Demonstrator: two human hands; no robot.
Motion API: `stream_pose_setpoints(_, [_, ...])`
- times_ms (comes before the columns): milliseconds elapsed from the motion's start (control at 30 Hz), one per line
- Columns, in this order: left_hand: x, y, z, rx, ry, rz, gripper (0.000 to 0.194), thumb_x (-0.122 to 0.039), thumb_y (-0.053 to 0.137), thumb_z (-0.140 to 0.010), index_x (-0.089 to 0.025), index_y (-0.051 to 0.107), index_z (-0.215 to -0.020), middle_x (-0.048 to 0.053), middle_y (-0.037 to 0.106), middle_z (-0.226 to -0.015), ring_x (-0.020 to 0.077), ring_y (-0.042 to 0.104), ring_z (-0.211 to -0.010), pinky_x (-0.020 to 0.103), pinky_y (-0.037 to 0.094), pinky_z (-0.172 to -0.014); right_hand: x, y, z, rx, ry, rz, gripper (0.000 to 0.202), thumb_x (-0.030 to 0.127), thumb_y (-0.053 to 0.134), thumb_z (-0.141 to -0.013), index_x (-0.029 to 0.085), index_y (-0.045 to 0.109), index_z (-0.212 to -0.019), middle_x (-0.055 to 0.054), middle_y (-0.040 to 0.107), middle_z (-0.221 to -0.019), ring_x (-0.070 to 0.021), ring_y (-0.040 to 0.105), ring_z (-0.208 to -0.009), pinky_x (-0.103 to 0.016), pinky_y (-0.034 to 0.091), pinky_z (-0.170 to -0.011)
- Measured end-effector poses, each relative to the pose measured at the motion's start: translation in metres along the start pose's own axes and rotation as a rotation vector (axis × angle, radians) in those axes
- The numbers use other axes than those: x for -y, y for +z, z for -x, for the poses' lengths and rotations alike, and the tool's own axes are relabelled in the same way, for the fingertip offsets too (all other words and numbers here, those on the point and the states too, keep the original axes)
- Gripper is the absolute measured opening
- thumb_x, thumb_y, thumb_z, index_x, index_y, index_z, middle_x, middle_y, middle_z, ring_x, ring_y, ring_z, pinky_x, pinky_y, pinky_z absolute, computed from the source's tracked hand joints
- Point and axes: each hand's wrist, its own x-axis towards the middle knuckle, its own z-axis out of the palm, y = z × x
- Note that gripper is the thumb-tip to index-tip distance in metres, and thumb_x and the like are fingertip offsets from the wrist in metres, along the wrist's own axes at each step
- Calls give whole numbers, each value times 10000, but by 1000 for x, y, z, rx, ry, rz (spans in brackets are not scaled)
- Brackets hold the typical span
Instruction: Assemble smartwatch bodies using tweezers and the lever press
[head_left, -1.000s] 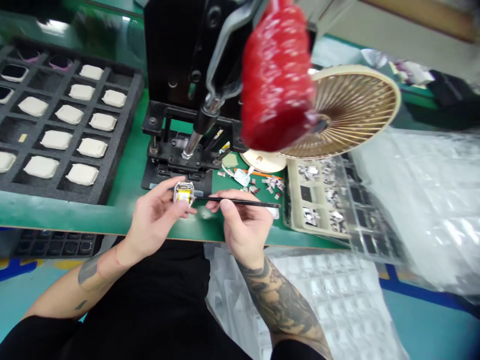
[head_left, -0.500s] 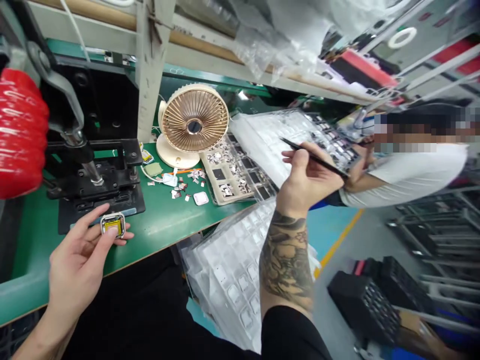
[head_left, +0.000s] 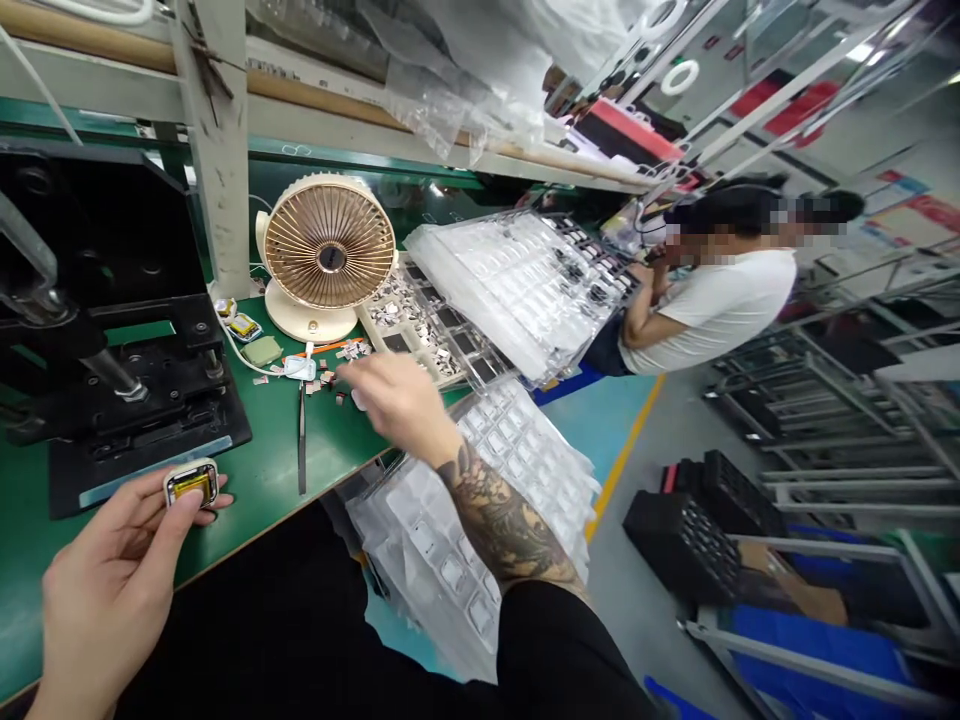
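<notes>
My left hand (head_left: 112, 570) holds a smartwatch case (head_left: 192, 484) with its inside facing up. The thumb presses on the yellow part within the pale frame. Over the bench, my right hand (head_left: 394, 400) reaches among the small parts, its fingers blurred. By its fingertips shows a small whitish piece (head_left: 359, 401), mostly covered; whether the fingers grip it I cannot make out. Dark tweezers (head_left: 302, 445) lie on the green bench, left of my right hand. Several tiny parts (head_left: 324, 380) are scattered just beyond, beside a white cable plug (head_left: 300, 367).
A black press (head_left: 127, 370) stands at the left. Behind the parts is a fan (head_left: 330, 255), with a compartment tray (head_left: 450, 372) to its right. Plastic-covered trays (head_left: 480, 270) are stacked farther right; more trays (head_left: 427, 540) sit below the bench edge. A co-worker (head_left: 720, 300) sits beyond.
My right hand has come down and left from the raised position to the bench. The tweezers it held now lie on the bench. My left hand still holds the watch case; the view has swung right.
</notes>
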Motion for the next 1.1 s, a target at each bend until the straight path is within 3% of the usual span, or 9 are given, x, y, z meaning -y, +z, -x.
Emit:
stream_pose_setpoints(67, [1, 0, 1, 8, 11, 10, 377, -545, 862, -1010, -291, 840, -1289, 27, 902, -1181, 227, 893, -973, 259, 738, -929, -40, -15, -4, -35, 254, 22, 312, 178, 524, -1136, 202, 793, -1293, -123, 804, -1178, -264, 724, -1103, -420, 581, -960])
stream_pose_setpoints(133, [2, 0, 1, 10, 16, 15, 369, -539, 863, -1011, -287, 842, -1280, 24, 901, -1167, 211, 888, -958, 232, 729, -914, -74, -26, -12, 39, 445, 65, 319, 186, 538, -1110, 187, 818, -1263, -138, 796, -1215, -293, 718, -1150, -441, 579, -1033])
stream_pose_setpoints(233, [3, 1, 0, 14, 26, 32, 365, -539, 861, -1009, -277, 841, -1262, 26, 900, -1154, 197, 886, -947, 207, 723, -906, -104, -29, -29, 218, 532, 128, 383, 165, 503, -1092, 182, 835, -1282, -151, 784, -1290, -313, 695, -1226, -448, 546, -1111])
stream_pose_setpoints(333, [3, 2, 0, 18, 52, 32, 362, -537, 857, -1009, -271, 836, -1253, 29, 899, -1140, 197, 885, -923, 213, 733, -885, -111, -20, -44, 297, 536, 148, 348, 187, 537, -1084, 161, 842, -1249, -171, 780, -1276, -315, 685, -1213, -433, 537, -1093])
stream_pose_setpoints(500, [5, 1, -2, 27, 72, -7, 376, -542, 853, -1006, -273, 832, -1267, 41, 899, -1128, 256, 890, -917, 338, 778, -871, -114, -2, -60, 336, 602, 155, 231, 178, 686, -995, 144, 821, -1179, -159, 786, -1179, -284, 688, -1068, -397, 539, -1009])
stream_pose_setpoints(667, [5, 0, -1, 54, 59, -8, 372, -543, 859, -1002, -297, 824, -1280, 36, 897, -1178, 292, 895, -990, 398, 775, -923, -109, 2, -60, 291, 631, 154, 324, 87, 573, -996, 124, 762, -1256, -183, 770, -1201, -280, 685, -1026, -410, 544, -1003])
stream_pose_setpoints(767, [5, 0, 0, 61, 21, 13, 466, -556, 848, -1014, -308, 752, -1397, 46, 895, -1206, 292, 890, -1020, 408, 757, -943, -100, -8, -49, 163, 642, 125, 380, 112, 486, -1038, 142, 729, -1329, -175, 745, -1210, -270, 679, -1003, -429, 564, -993])
stream_pose_setpoints(933, [9, -1, 2, 65, 7, 28, 403, -541, 835, -1035, -286, 715, -1322, 48, 880, -1233, 259, 878, -1037, 356, 711, -958, -75, -20, -18, -189, 560, -196, 233, 289, 571, -1090, 196, 779, -1140, -90, 771, -1088, -217, 713, -986, -401, 609, -957])
stream_pose_setpoints(1100, [13, -5, 0, 93, 133, -54, 318, -464, 829, -1054, -284, 750, -1304, 12, 842, -1095, 192, 801, -909, 295, 629, -875, -33, -13, -7, -308, 480, -406, 191, 366, 734, -1057, 210, 784, -1155, -63, 788, -1122, -170, 725, -933, -360, 637, -892])
